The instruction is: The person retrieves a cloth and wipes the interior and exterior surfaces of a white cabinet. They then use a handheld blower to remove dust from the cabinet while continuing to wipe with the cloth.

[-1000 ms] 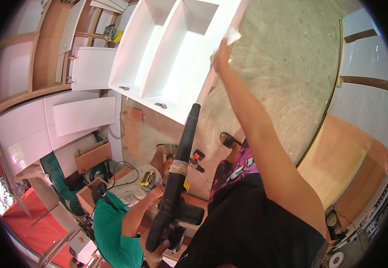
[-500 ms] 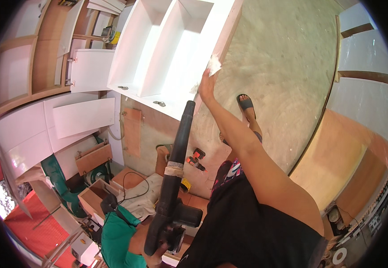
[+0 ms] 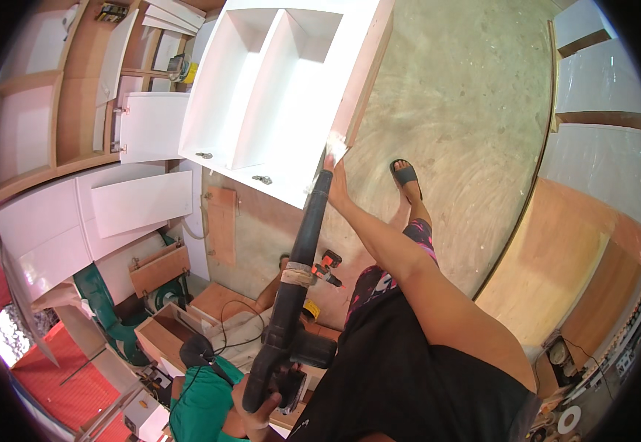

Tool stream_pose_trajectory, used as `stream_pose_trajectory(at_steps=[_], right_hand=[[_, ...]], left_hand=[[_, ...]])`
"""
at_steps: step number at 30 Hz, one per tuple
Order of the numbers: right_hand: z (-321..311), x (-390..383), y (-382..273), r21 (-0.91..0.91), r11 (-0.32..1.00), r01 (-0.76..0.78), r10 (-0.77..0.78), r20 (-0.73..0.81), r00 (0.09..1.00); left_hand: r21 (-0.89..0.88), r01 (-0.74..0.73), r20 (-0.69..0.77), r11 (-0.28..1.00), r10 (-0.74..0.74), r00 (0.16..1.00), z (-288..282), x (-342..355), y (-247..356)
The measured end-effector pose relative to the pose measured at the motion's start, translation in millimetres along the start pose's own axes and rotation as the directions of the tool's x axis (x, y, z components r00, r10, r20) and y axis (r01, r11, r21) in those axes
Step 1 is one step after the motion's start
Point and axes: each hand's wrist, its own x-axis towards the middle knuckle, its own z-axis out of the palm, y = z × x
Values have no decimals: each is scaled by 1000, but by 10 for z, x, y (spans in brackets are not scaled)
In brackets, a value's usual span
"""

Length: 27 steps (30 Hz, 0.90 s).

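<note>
My left hand [image 3: 258, 414] is wrapped round the handle of a black electric blower [image 3: 288, 302], whose long nozzle has a band of tan tape. The nozzle points up at the near right corner of a white cabinet [image 3: 291, 180] with open compartments. At that corner my right hand [image 3: 338, 180] presses a crumpled white cloth [image 3: 336, 144] to the cabinet's side edge. The nozzle tip overlaps the hand in view, and part of the fingers is hidden behind it. Two metal hinges [image 3: 262, 180] sit on the cabinet's near edge.
A co-worker in a green shirt [image 3: 201, 398] crouches at lower left beside a wooden drawer box [image 3: 165, 328]. A cordless drill [image 3: 327, 268] lies on the floor near my legs. Wooden shelving [image 3: 56, 110] stands at left; white panels [image 3: 604, 81] and plywood [image 3: 549, 250] line the right.
My right hand and the cloth have moved down and left along the cabinet's edge, nearer to me. The nozzle tip has shifted slightly right. The co-worker's head and arm have shifted.
</note>
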Motion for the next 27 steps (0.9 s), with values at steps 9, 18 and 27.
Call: stream_pose_trajectory(at_steps=[9,18,27], right_hand=[[-103,180,15,31,997,-64,63,16,998],[-119,196,117,92,990,-108,106,28,994],[313,-641,404,31,999,-30,26,116,993]], left_hand=[[-31,23,15,999,-23,1000,90,22,103],[-85,-39,-64,996,34,997,242,8,120],[-48,23,-131,999,-29,991,152,-237,52]])
